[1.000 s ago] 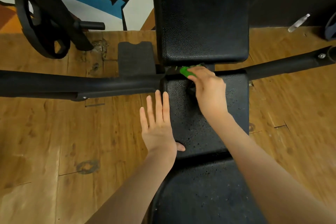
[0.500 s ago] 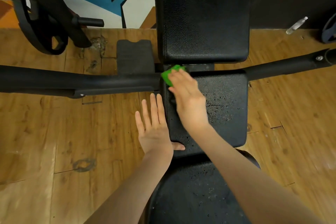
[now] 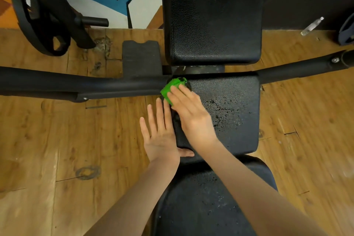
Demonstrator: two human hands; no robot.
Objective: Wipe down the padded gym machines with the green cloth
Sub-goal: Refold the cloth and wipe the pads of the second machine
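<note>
Right now the green cloth (image 3: 173, 87) sits bunched at the far left corner of the middle seat pad (image 3: 229, 113), pressed there under the fingers of the right hand (image 3: 188, 115), which lie fairly flat over it and look to be pushing rather than clutching. Beside it, the left hand (image 3: 159, 134) is spread wide, fingers straight, resting against the pad's left edge with the thumb tucked across the near corner. Droplets and wet streaks show on the middle pad to the right of the cloth, and more specks on the near pad (image 3: 201, 207), so I judge this pad only partly wiped and the near one not yet dried. Further out, the upright back pad (image 3: 212, 15) looks dry and matte; whether it has been wiped cannot be told. Black padded arms (image 3: 76, 86) run out over the wooden floor (image 3: 47, 149).
</note>
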